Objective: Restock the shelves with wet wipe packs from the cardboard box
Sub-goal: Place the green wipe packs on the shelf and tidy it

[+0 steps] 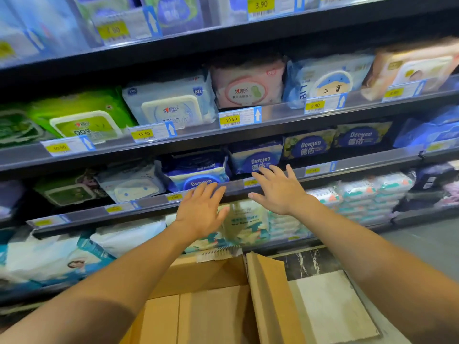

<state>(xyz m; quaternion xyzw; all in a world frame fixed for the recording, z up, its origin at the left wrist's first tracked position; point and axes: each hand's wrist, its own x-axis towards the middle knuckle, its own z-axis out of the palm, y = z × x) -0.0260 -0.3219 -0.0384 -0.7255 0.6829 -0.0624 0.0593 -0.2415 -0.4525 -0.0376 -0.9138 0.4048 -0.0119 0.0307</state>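
Left hand [201, 209], right hand [278, 189]: fingers spread, empty, at shelf edge [233, 188]. Deeyeo wet wipe pack [196, 172] on shelf behind. Likely soft, slick film, moderately heavy; grasp across both short sides. Cardboard box [211, 306] below.

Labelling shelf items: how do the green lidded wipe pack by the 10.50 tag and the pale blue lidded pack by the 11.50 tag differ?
The green wipe pack with the flip lid has a bright green wrapper and green lid label; the pale blue wipe pack with the white lid has a light blue wrapper and whitish lid. The green one sits left, the blue one right of it, with an "80" mark at its corner. Both lean back, lids facing out, on the same shelf.
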